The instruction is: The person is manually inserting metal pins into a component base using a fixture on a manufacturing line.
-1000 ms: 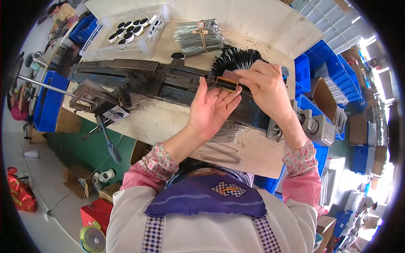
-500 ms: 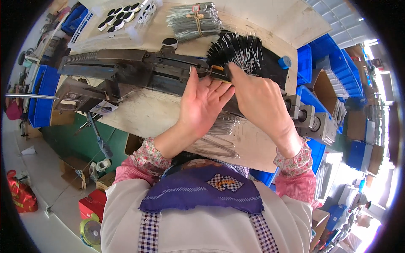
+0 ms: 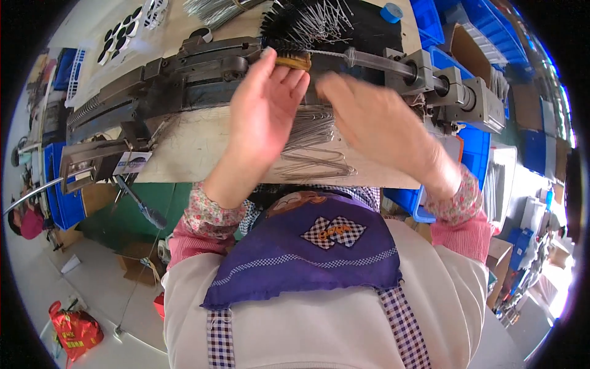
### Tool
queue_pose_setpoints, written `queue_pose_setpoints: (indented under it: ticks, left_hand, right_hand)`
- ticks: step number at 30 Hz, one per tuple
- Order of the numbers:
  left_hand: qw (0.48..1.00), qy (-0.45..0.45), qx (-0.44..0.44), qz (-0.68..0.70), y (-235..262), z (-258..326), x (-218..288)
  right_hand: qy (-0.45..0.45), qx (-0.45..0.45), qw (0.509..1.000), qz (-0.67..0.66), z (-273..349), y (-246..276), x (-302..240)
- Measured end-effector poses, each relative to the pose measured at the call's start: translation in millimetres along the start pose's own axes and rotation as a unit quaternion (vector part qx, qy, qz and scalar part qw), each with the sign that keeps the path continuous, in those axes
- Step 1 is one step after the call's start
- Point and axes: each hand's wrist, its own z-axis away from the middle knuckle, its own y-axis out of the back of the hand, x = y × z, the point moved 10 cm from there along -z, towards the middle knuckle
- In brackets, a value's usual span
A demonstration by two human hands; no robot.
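My left hand point(image 3: 263, 114) is palm up below the bench machine point(image 3: 215, 69), thumb apart and fingers stretched out. Its fingertips touch the underside of a yellow-brown strip point(image 3: 294, 62) with dark bristles above it. From those bristles a twisted wire point(image 3: 326, 53) runs right to a clear-sleeved metal spindle point(image 3: 384, 63). To the right, my right hand point(image 3: 369, 114) hangs over the bench, apart from the strip; its fingers are bent and smeared by motion. Behind the machine lies a pile of black brushes with twisted wire stems point(image 3: 313, 24).
Bent wires point(image 3: 307, 138) lie on the wooden bench point(image 3: 212, 144) near my body. A wire bundle point(image 3: 221, 9) and round black-and-white pieces point(image 3: 120, 38) sit at the back. A blue tape roll point(image 3: 391, 12) is back right. Blue bins point(image 3: 476, 150) stand along the right side.
My right hand has come away from the strip and moved down and right. The wire and clear-sleeved spindle now show. My view has shifted, so the bench sits higher in the picture.
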Motion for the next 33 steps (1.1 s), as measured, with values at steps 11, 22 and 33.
queue_pose_setpoints:
  ticks: [11, 22, 33]
  left_hand:
    - [0.981, 0.095, -0.148, -0.078, -11.4, 90.0, -22.2]
    - [0.316, -0.075, 0.615, -0.718, 247.5, 329.6, 256.7]
    - [0.674, -0.271, -0.059, -0.685, -35.8, 144.3, 70.0]
  right_hand:
    - [-0.083, -0.157, 0.964, -0.199, 111.3, -117.2, 43.6]
    - [-0.217, -0.163, 0.899, -0.343, 102.2, -103.5, 73.3]
    - [-0.169, 0.134, 0.929, -0.299, 64.8, 54.4, 57.5]
